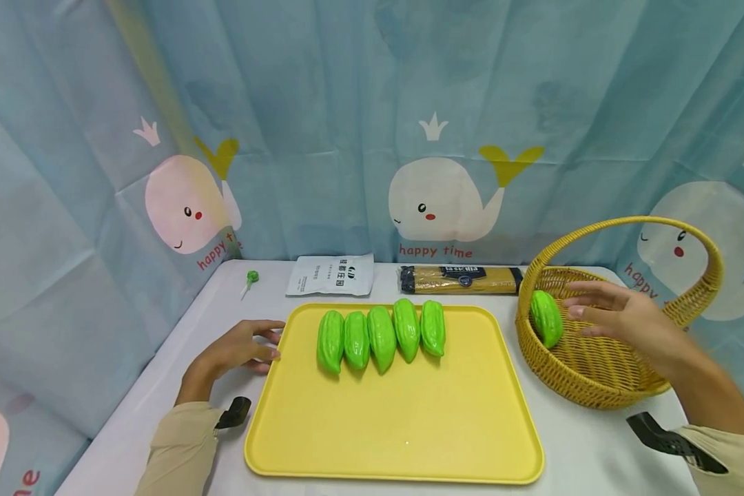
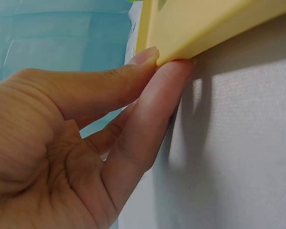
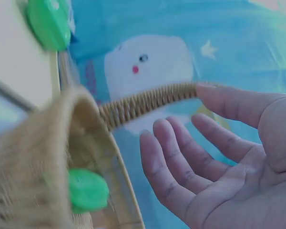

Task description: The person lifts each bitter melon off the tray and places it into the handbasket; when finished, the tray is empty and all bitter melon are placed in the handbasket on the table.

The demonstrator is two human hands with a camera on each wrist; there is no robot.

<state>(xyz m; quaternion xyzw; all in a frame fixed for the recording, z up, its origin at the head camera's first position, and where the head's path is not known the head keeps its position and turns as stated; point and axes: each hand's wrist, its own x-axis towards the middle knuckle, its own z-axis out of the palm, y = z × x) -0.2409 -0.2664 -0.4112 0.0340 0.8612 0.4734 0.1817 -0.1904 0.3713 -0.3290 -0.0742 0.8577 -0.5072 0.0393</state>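
Observation:
My left hand (image 1: 242,346) is at the left rim of a yellow tray (image 1: 372,427). The left wrist view shows its thumb and a finger (image 2: 164,90) pinching the tray's edge. Several glossy green, ribbed, pointed fruits that look like star fruit (image 1: 381,337) lie side by side in the tray's back half. On the right, my right hand (image 1: 632,324) hovers over a wicker basket (image 1: 601,393), fingers spread loosely with nothing between them. One similar green fruit (image 1: 546,319) rests inside the basket against its left wall, just left of the fingertips.
Behind the tray lie a white printed pouch (image 1: 331,275) and a pack of what looks like dry noodles (image 1: 461,280). A small green-headed lollipop (image 1: 251,277) is at the back left. The basket's tall handle (image 1: 632,220) arches above it. A blue curtain (image 1: 322,138) hangs behind the table.

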